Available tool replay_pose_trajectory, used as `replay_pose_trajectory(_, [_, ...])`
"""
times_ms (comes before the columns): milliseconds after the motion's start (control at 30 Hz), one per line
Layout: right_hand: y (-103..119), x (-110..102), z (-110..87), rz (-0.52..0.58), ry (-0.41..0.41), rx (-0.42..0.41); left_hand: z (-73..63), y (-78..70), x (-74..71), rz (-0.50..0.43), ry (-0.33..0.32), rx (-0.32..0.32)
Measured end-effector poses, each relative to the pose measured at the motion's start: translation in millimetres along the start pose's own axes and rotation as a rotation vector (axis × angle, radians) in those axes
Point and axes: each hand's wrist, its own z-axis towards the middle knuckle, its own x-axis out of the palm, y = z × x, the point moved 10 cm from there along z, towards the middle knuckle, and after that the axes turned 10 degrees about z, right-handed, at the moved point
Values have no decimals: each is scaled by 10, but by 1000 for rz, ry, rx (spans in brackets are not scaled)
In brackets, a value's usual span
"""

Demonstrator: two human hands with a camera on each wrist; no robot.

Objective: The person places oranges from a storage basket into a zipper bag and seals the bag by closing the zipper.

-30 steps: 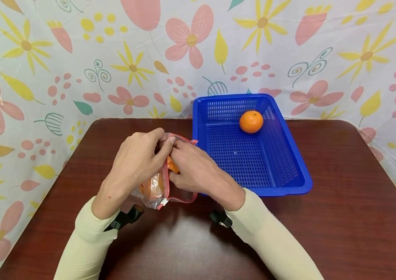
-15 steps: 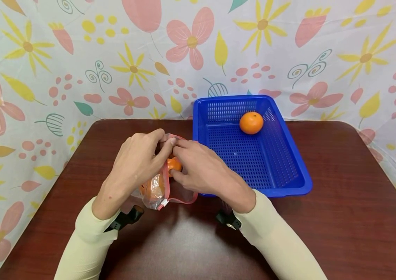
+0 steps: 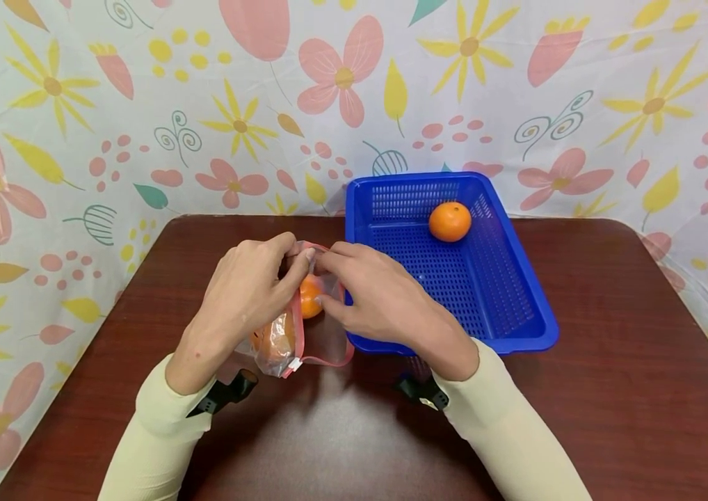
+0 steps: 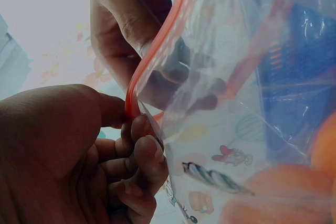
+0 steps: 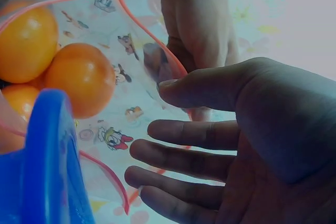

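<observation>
A clear zip bag (image 3: pixel 275 341) with a red-edged mouth and small cartoon prints holds several oranges (image 5: pixel 81 80). My left hand (image 3: pixel 244 289) pinches the bag's red rim (image 4: pixel 137 85) between thumb and fingers, keeping the mouth spread. At the mouth is my right hand (image 3: pixel 385 296), its fingers (image 5: pixel 184 156) fairly straight and apart, with nothing held in the right wrist view. One orange (image 3: pixel 310 298) shows inside the bag just beyond the right thumb. Another orange (image 3: pixel 450 221) lies in the far right corner of the blue basket (image 3: pixel 532 341).
The basket stands close to the bag's right side, and its blue rim (image 5: pixel 50 145) shows near the oranges in the right wrist view. Both stand on a dark brown table (image 3: pixel 610 334). A flower-printed cloth (image 3: pixel 341 76) hangs behind the table.
My right hand has drawn back to the right, out of the bag's mouth, and let go of an orange, which now shows inside. The left hand has kept its place on the rim.
</observation>
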Motion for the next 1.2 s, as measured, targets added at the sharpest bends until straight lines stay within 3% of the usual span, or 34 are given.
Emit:
replay_pose_trajectory(500, [-171, -219, -62, 53, -1, 58, 18, -25, 15, 5, 4, 4])
replay_pose_trajectory(900, [-274, -487, -109, 110, -69, 67, 20, -27, 44, -2, 12, 3])
replay_pose_trajectory(1200, [-414, -647, -189, 50, -98, 87, 25, -30, 64, -2, 18, -2])
